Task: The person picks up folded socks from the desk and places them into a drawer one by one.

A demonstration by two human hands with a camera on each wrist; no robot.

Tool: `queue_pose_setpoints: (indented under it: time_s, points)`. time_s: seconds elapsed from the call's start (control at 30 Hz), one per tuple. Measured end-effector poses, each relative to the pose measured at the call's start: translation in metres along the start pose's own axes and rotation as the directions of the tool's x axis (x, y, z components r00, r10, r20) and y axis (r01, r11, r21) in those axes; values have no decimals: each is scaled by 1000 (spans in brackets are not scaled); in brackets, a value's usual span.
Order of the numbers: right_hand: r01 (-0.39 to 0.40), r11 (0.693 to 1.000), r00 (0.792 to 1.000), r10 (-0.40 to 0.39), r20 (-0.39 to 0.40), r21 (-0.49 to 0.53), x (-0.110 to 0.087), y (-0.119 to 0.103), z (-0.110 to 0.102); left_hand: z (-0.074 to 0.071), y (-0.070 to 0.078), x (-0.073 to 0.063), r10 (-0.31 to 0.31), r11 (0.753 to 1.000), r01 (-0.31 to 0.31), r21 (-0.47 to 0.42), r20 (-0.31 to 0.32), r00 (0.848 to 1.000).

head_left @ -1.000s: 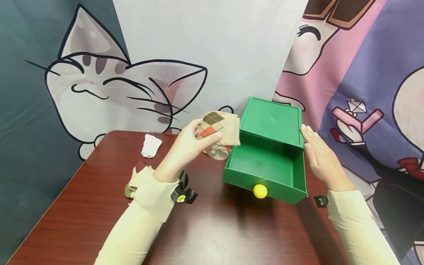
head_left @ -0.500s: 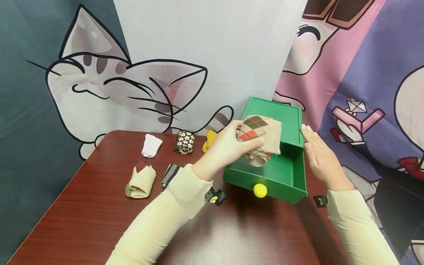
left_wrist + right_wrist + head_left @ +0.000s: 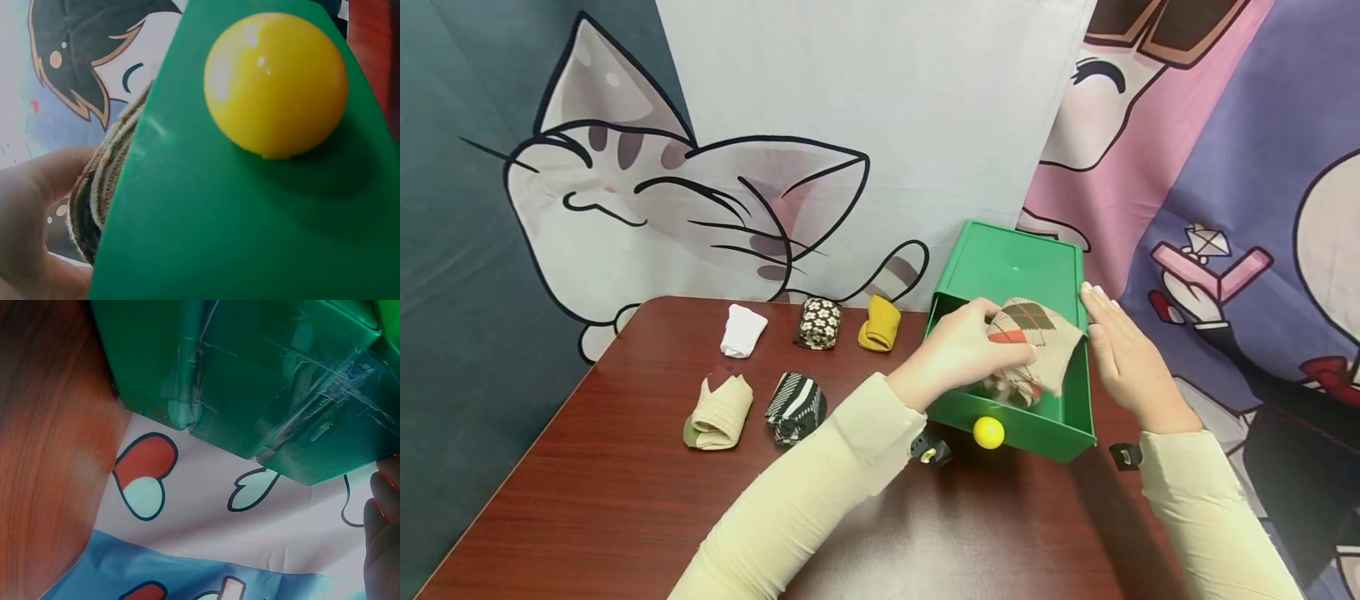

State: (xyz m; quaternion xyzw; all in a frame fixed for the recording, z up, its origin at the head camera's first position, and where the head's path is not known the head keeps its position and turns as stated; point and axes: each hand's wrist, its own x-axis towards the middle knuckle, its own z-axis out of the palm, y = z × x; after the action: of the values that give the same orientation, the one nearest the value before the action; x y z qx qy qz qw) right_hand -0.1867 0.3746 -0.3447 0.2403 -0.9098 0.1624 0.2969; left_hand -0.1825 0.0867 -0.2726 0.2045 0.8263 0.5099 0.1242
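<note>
A rolled pair of argyle socks, beige with green and orange diamonds, is pinched between the thumb and fingers of my left hand. They are partly down inside the pulled-out green drawer. In the left wrist view the drawer front with its round yellow knob hides part of the socks. My right hand has straight fingers lying along the right side of the green box. The right wrist view shows that box's side with fingers at the right edge.
On the left of the brown table lie white socks, flower-patterned socks, yellow socks, cream socks and black-and-white striped socks. A printed cloth hangs behind the table.
My left hand has carried the argyle socks rightward from beside the box, over the drawer and down into it. The other socks have come into view. The right hand stays put.
</note>
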Motion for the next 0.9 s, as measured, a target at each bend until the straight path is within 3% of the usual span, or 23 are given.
queue_pose_setpoints:
  time_s: [0.2, 0.43, 0.9]
  points:
    - [-6, 1000, 1000, 6, 8, -2, 0, -1, -1, 6, 2, 3, -19, 992, 14, 123, 36, 999]
    - [-14, 1000, 1000, 14, 9, 2, 0, -2, -1, 13, 3, 8, -14, 960, -12, 281, 91, 996]
    - [-3, 1000, 1000, 3, 11, 7, 1, -3, -1, 15, 3, 10, -8, 942, -55, 330, 185, 983]
